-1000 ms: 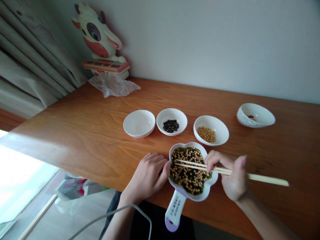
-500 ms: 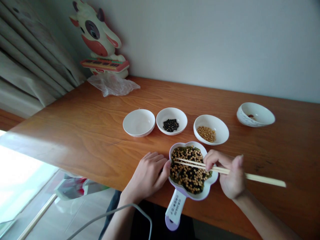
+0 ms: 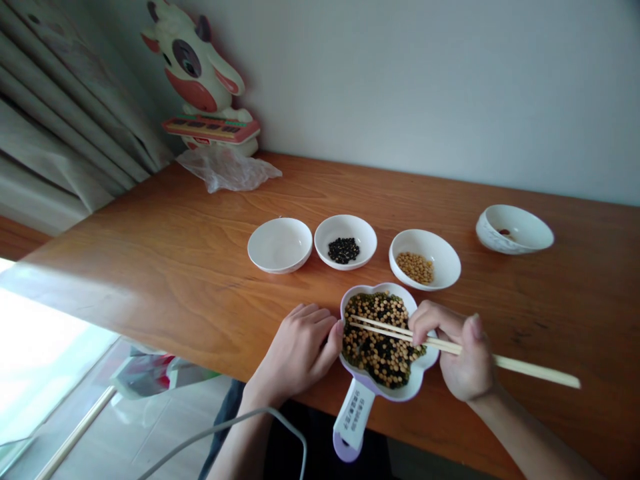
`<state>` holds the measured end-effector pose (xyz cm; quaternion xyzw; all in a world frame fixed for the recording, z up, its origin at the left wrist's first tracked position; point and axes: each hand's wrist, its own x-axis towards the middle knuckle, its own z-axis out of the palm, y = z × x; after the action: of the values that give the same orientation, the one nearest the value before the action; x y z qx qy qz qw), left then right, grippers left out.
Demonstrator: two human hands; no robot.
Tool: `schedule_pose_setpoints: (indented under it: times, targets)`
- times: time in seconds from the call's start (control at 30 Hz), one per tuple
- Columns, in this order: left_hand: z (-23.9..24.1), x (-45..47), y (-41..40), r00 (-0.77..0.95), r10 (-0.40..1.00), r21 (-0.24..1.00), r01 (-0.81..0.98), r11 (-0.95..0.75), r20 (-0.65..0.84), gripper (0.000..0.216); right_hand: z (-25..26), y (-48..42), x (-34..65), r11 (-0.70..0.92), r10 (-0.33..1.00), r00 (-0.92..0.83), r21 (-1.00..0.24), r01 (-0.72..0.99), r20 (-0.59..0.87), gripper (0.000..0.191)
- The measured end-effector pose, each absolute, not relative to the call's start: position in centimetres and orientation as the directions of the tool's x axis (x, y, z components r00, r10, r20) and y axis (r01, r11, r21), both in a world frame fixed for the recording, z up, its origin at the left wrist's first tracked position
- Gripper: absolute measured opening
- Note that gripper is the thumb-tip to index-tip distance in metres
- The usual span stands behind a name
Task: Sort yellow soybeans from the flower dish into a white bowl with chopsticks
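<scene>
A white, purple-edged flower-shaped scoop (image 3: 430, 363) holds mixed yellow, black and green beans (image 3: 377, 337). Its labelled handle (image 3: 354, 413) points toward me over the table's near edge. My left hand (image 3: 303, 347) rests on the table with curled fingers, its thumb pressed to the scoop's left rim; the fingertips are hidden. In my right hand (image 3: 457, 347) is a pair of wooden chopsticks (image 3: 530, 370), held at the scoop's right side. Their tips lie slightly apart among the beans at the left of the scoop.
Beyond the scoop stand an empty white bowl (image 3: 280, 247), a bowl of black beans (image 3: 345, 227) and a bowl of yellow beans (image 3: 445, 257). Farther right, another bowl (image 3: 525, 233) has small brown bits. A plastic bag (image 3: 227, 170) and cow keyboard toy (image 3: 205, 87) sit back left. A grey cable (image 3: 225, 423) crosses my left forearm.
The rear ends of the chopsticks have dipped slightly, while their tips stay among the beans. My left hand keeps its place at the rim. The whole view has shifted a little.
</scene>
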<state>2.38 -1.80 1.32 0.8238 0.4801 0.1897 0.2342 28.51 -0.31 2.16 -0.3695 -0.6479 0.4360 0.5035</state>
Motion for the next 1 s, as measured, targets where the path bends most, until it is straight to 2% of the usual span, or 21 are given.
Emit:
schedule_pose_setpoints:
  times: [0.43, 0.8, 0.93, 1.0]
  targets:
    - [1.3, 2.3, -1.8, 0.47, 0.879, 0.568, 0.701, -0.43, 0.085, 0.044, 2.1, -0.1, 28.4, 0.371, 0.91, -0.215, -0.928, 0.036, 0.355, 0.075]
    - [1.3, 2.3, -1.9, 0.464, 0.882, 0.578, 0.698, -0.424, 0.087, 0.043, 3.1, 0.4, 30.3, 0.454, 0.886, -0.092, -0.891, -0.021, 0.454, 0.077]
    - [1.2, 2.2, -1.9, 0.46, 0.882, 0.573, 0.696, -0.432, 0.106, 0.043, 3.4, 1.7, 33.9, 0.591, 0.801, 0.043, -0.801, 0.098, 0.597, 0.076]
    - [1.1, 2.1, -1.9, 0.462, 0.88, 0.573, 0.694, -0.437, 0.111, 0.042, 3.4, 2.4, 35.5, 0.673, 0.693, 0.081, -0.684, 0.281, 0.716, 0.078]
